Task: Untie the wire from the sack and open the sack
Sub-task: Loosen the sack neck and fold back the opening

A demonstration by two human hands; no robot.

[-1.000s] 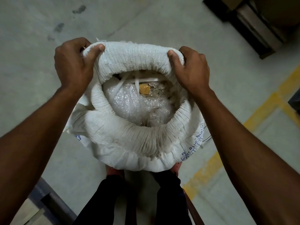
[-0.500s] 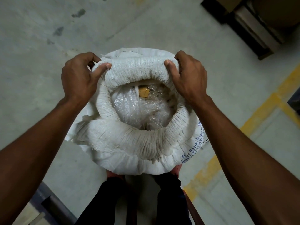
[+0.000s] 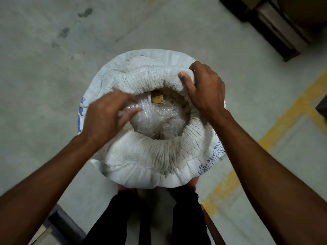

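Note:
A white woven sack (image 3: 141, 165) stands open on the floor between my feet, its top rolled down into a thick rim. Inside lie bubble wrap (image 3: 157, 119) and a brown piece of cardboard (image 3: 157, 98). My right hand (image 3: 203, 91) grips the rolled rim at the far right, thumb pressed on its inner side. My left hand (image 3: 106, 117) is blurred over the rim's left side, fingers spread and curled, holding nothing that I can see. No wire is visible.
The sack sits on a grey concrete floor (image 3: 53, 76). A yellow painted line (image 3: 265, 138) runs along the right. A dark wooden pallet with a box (image 3: 276, 27) stands at the far right. My dark trouser legs (image 3: 185, 218) are below the sack.
My left hand has let go of the far-left rim and moved nearer, over the left side. The rim has been pushed further down. My right hand keeps its grip.

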